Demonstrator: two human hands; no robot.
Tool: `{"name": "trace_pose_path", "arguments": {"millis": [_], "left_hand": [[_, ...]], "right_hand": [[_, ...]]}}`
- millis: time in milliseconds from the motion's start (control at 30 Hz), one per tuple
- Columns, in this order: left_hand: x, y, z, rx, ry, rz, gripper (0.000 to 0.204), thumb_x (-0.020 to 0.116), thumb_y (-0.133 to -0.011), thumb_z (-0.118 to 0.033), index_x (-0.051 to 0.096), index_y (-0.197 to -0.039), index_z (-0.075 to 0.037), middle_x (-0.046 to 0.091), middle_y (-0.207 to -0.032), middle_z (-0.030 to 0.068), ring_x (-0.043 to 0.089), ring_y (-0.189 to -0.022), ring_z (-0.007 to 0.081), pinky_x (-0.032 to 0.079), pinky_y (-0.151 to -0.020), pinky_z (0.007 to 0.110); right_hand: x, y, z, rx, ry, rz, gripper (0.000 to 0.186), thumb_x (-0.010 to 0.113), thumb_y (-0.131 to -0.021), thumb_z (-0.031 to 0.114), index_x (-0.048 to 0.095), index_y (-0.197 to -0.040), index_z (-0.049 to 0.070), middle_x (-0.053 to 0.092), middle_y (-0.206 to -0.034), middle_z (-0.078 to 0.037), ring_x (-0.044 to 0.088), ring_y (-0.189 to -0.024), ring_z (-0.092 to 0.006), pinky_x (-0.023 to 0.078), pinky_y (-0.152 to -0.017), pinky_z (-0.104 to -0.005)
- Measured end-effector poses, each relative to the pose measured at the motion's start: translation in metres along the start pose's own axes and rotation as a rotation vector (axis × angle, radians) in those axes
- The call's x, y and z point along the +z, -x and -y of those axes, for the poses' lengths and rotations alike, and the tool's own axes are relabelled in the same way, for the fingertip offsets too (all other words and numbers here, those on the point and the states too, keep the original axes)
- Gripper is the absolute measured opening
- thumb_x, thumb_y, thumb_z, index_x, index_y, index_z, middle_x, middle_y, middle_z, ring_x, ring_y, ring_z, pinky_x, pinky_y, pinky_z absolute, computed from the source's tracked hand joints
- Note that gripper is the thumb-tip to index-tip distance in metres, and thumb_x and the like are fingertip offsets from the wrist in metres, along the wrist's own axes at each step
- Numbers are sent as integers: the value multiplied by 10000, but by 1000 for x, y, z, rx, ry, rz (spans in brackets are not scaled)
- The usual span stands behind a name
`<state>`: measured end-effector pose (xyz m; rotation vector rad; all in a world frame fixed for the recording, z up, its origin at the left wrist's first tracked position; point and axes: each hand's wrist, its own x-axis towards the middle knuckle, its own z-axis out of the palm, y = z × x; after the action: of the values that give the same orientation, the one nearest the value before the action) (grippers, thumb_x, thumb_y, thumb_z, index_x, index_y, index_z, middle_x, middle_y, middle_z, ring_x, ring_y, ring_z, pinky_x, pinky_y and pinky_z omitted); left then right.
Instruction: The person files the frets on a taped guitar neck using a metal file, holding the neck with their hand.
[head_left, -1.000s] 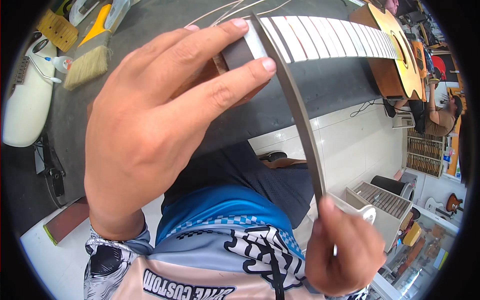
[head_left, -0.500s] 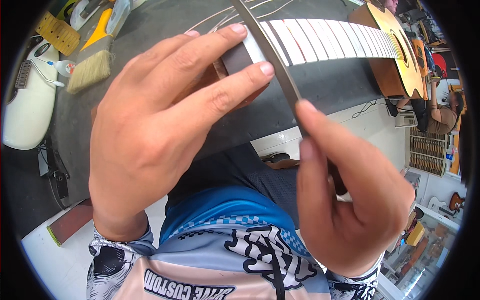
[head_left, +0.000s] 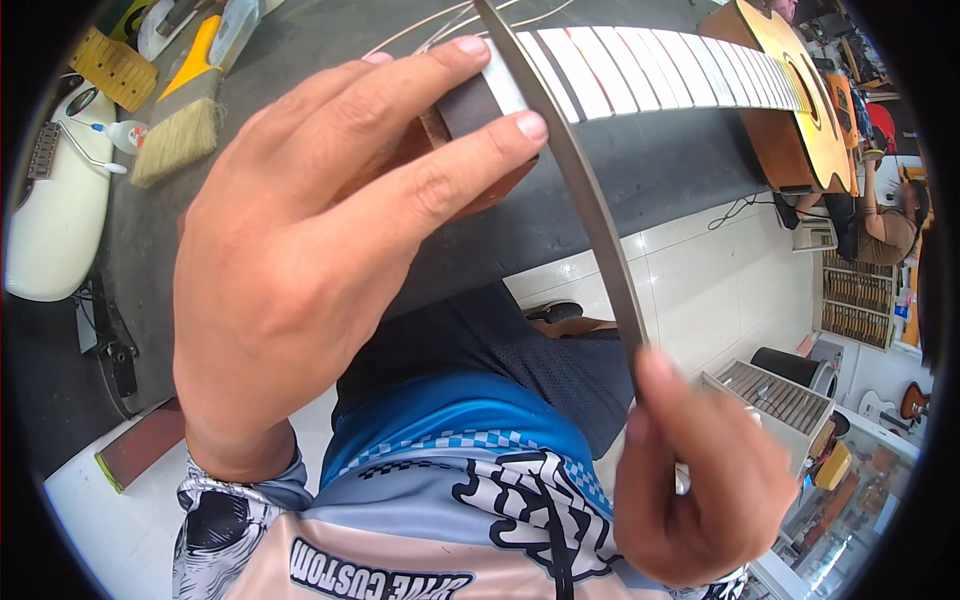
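A long flat metal file (head_left: 592,210) lies slantwise across an acoustic guitar's neck (head_left: 640,72), at the headstock end of the fretboard. White tape strips cover the fretboard between the frets. My right hand (head_left: 710,475) is closed round the file's near end, low on the right. Over the dark headstock (head_left: 470,108) my left hand (head_left: 290,250) is spread, its index and middle fingertips beside the file's left edge. Its thumb is hidden. The guitar's pale body (head_left: 768,150) lies at the far right. Loose string ends trail beyond the headstock.
The guitar rests on a dark workbench (head_left: 655,170). At the left are a yellow-handled paintbrush (head_left: 180,140), a small clear bottle (head_left: 128,136), a white electric guitar (head_left: 62,220) and a wooden neck piece (head_left: 115,68). Another person (head_left: 885,230) is at the far right.
My right hand has drawn toward me and downward, and more of the file now shows on the near side of the neck. My left hand has barely moved.
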<state>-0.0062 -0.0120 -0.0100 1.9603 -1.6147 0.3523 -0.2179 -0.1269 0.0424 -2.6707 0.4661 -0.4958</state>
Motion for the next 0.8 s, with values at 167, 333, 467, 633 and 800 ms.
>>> {"name": "trace_pose_path", "arguments": {"millis": [167, 333, 467, 633, 800], "left_hand": [[-5, 6, -2, -92, 30, 39, 472, 622, -812, 160, 756, -1211, -54, 636, -1333, 203, 666, -1146, 322, 553, -907, 354], [-2, 3, 1, -16, 12, -9, 449, 631, -826, 145, 754, -1211, -50, 638, -1332, 203, 668, -1135, 313, 550, -897, 344], [-2, 4, 1, -12, -16, 17, 434, 632, -838, 130, 754, -1213, -52, 638, -1333, 204, 668, -1137, 311, 551, -900, 344], [-1, 5, 0, -25, -11, 23, 437, 615, -846, 132, 751, -1218, -51, 635, -1337, 208, 670, -1137, 316, 549, -925, 358], [-3, 3, -1, -17, 30, 13, 462, 597, -838, 152, 747, -1226, -49, 629, -1342, 216, 676, -1129, 323, 544, -934, 357]], "right_hand": [[35, -49, -8, -107, -46, -147, 388, 671, -782, -160, 755, -1131, -13, 695, -701, -111, 593, -545, -91, 435, -521, -215], [4, -13, 1, 26, -54, -3, 393, 677, -761, -155, 759, -1114, -3, 694, -700, -123, 621, -555, -125, 459, -548, -216], [-13, 34, -3, -19, 56, 0, 397, 686, -736, -147, 765, -1094, 4, 681, -683, -114, 598, -521, -154, 447, -537, -226], [-21, 30, -1, 32, -67, 97, 364, 721, -735, -141, 763, -1080, -35, 692, -710, -140, 634, -551, -213, 519, -550, -292], [17, -30, -1, -28, -43, -81, 380, 691, -764, -145, 770, -1101, 12, 712, -727, -114, 617, -554, -118, 463, -546, -205]]}}
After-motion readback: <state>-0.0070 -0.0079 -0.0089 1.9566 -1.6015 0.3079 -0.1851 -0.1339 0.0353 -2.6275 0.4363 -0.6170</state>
